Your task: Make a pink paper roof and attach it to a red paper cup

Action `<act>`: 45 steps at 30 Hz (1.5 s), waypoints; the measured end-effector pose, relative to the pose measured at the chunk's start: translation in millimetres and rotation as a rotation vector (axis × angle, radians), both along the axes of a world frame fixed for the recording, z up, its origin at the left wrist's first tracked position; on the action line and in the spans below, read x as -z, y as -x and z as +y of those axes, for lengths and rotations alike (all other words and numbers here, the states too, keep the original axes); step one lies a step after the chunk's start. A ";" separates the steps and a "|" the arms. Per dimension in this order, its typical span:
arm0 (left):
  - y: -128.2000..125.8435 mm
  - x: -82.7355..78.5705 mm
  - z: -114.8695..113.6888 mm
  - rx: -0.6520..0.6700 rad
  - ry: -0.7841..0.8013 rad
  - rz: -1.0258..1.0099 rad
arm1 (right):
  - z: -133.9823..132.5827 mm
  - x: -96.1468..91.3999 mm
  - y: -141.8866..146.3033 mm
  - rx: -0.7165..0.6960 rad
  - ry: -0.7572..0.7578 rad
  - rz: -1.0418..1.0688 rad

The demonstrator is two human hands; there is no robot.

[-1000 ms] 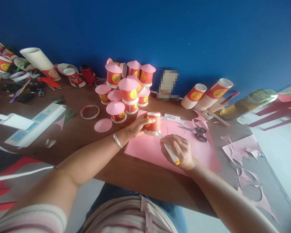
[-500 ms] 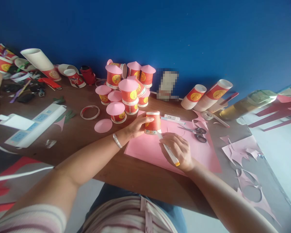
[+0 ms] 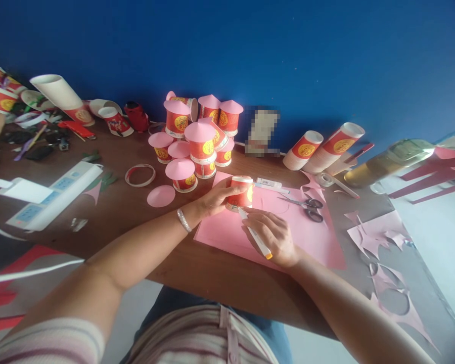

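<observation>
A red paper cup [image 3: 239,194] with a gold emblem at its right side stands over the pink paper [image 3: 303,242]. My left hand [image 3: 217,198] is closed around the cup's left side, thumb across the front. In my right hand [image 3: 271,235] is a white marker pen [image 3: 258,238] with an orange end, held slantwise. Its tip meets or nearly meets the lower edge of the cup; contact is hard to make out. Scissors [image 3: 311,206] with dark handles lie on the paper, right of my right hand. A faint curved line shows on the paper beside the cup.
Red cups with pink cone tops [image 3: 180,171] are stacked behind my left hand. A pink disc [image 3: 161,196], a tape ring [image 3: 140,175] and a power strip [image 3: 56,194] lie leftward. Cup stacks [image 3: 303,150], a bottle [image 3: 389,163] and paper scraps [image 3: 379,237] are rightward.
The cup has turned in my left hand, bringing the gold emblem into view at its right side. My right hand and the marker pen have shifted slightly left along the cup's lower edge.
</observation>
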State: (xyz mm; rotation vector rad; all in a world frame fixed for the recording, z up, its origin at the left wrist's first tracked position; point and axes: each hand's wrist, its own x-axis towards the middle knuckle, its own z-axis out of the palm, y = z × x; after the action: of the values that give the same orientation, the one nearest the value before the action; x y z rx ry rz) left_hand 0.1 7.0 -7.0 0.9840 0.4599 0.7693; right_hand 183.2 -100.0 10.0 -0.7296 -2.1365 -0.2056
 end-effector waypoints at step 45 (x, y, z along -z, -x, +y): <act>1.3 -3.8 -0.5 -0.069 -0.005 -0.008 | 12.4 11.3 -10.2 0.304 0.026 -0.085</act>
State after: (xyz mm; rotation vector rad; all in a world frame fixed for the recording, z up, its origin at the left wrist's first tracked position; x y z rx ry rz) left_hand -1.2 6.5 -3.2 0.9730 0.4876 0.8366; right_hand 193.4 -87.6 -1.3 -1.0780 -2.1023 -0.3766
